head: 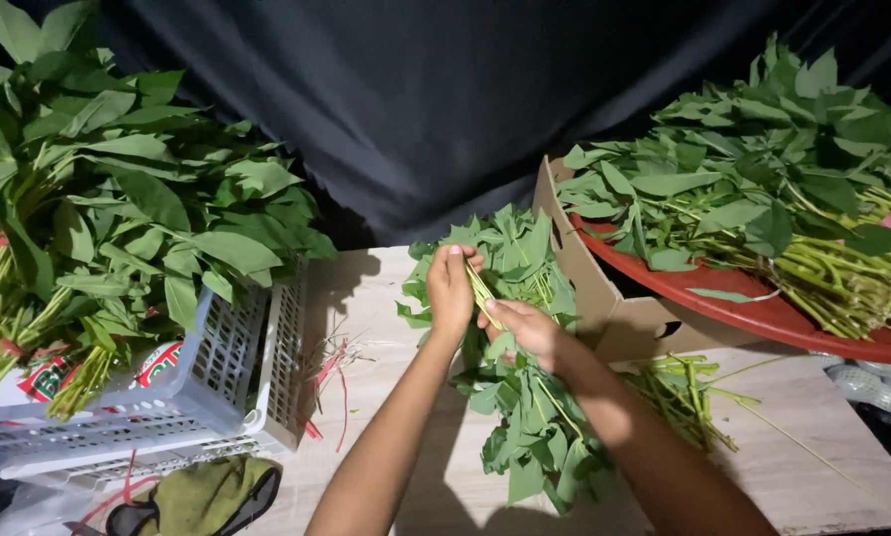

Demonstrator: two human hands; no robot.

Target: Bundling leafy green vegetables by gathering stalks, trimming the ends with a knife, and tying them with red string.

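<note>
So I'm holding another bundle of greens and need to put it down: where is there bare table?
Bare wood shows between the white crate and the left hand, though red ties litter it, and right of the loose stems towards the table edge. The middle, under the leaf pile, is crowded.

left: white crate (237, 382) blocks | right: cardboard box (589, 283), red tray (763, 308) block | middle: bare tabletop (376, 298) open, loose leaves (525, 427) strewn

Harsh frontal light, dark surroundings
</note>
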